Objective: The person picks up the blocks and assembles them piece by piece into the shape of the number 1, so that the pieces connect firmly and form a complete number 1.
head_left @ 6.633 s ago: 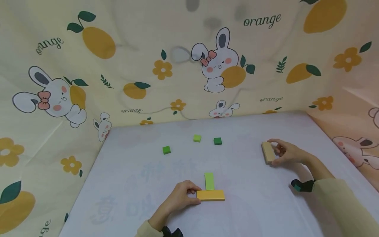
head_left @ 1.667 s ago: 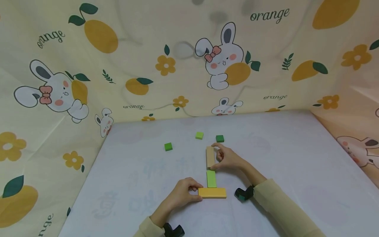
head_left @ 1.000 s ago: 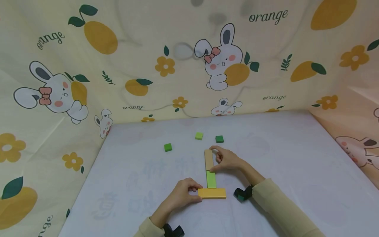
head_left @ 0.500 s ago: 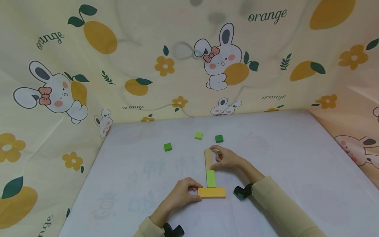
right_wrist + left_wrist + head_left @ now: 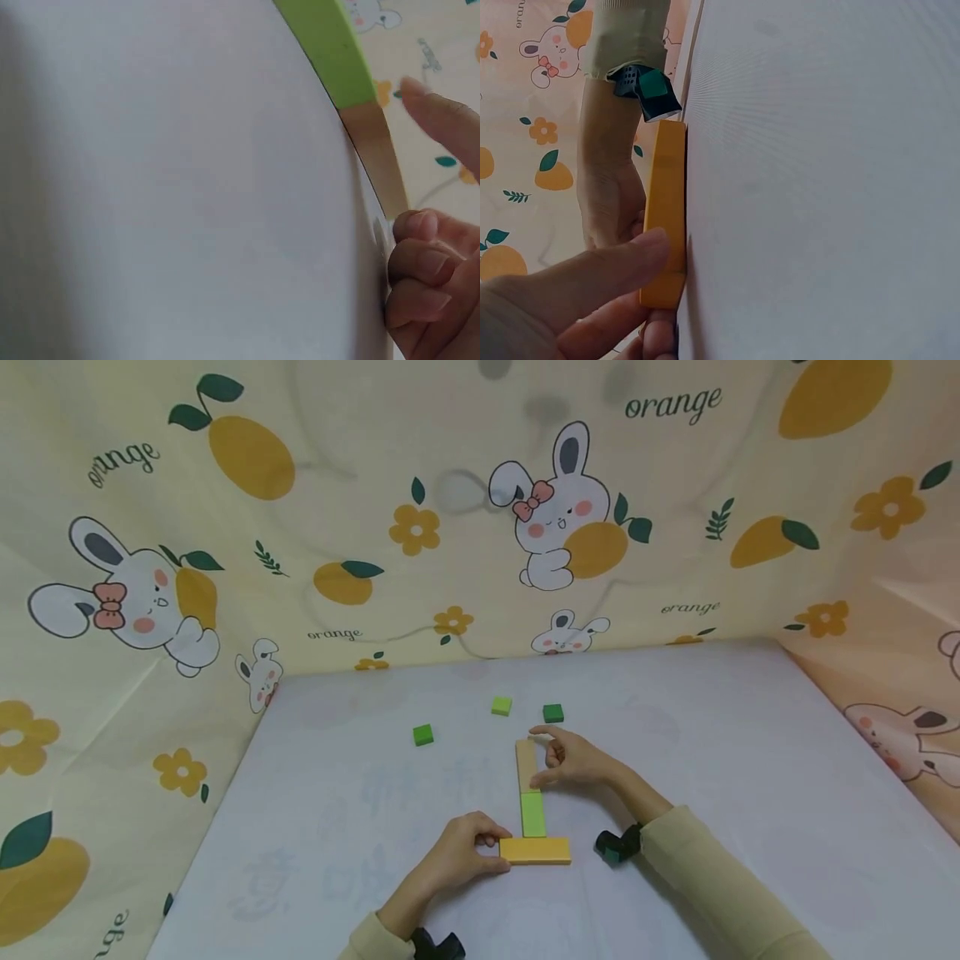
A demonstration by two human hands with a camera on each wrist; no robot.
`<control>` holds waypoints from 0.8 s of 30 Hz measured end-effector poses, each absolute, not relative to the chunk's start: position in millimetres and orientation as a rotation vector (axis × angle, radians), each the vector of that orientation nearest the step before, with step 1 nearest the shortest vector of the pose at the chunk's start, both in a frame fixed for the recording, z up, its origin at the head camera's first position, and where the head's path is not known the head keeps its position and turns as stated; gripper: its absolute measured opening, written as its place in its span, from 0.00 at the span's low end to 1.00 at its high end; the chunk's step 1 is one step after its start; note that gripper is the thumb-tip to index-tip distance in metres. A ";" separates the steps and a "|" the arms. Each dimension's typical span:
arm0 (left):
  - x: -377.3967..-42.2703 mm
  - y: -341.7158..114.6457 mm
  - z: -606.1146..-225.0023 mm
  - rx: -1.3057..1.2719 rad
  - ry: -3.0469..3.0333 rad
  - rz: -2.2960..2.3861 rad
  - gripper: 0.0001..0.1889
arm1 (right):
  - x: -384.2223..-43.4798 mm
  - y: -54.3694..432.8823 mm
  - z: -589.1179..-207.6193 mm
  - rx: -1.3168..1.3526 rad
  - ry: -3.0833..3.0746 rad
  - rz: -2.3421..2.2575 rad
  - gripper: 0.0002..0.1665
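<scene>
In the head view, my left hand (image 5: 461, 853) pinches the left end of a flat orange-yellow wooden block (image 5: 536, 852) lying crosswise; the left wrist view shows the thumb on that block (image 5: 665, 195). A light green block (image 5: 533, 814) extends away from its far side. Beyond it, end to end in the same line, lies a plain beige wooden block (image 5: 527, 767). My right hand (image 5: 577, 758) is beside the beige block, its index finger extended just past the far end and its thumb near the joint. In the right wrist view, the thumb (image 5: 442, 120) stands off the blocks.
Three small blocks lie farther back on the white table (image 5: 690, 860): a mid-green one (image 5: 423, 735), a lime one (image 5: 502, 706) and a dark green one (image 5: 552, 713), the last close beyond my right fingertips. A patterned cloth (image 5: 450, 543) hangs behind the table.
My right hand has brought the beige block from the right side to the far end of the light green block. Its index finger has since lifted off. My left hand keeps its place.
</scene>
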State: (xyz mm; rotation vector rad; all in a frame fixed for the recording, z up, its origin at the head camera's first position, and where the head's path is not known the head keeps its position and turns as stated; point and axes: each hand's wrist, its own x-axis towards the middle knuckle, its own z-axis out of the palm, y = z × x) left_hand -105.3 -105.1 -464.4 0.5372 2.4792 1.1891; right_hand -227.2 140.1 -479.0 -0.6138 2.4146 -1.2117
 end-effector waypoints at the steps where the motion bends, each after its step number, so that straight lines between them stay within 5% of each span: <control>1: -105.4 -105.0 -464.1 0.535 2.479 1.191 0.16 | -228.8 141.7 -479.3 -0.607 2.426 -1.227 0.48; 13: -104.9 -104.6 -465.6 0.531 2.483 1.202 0.16 | -251.5 157.8 -474.7 -0.412 2.591 -1.420 0.25; 24: -104.4 -104.9 -466.1 0.533 2.472 1.220 0.16 | -273.8 167.0 -480.5 -0.236 2.661 -1.401 0.28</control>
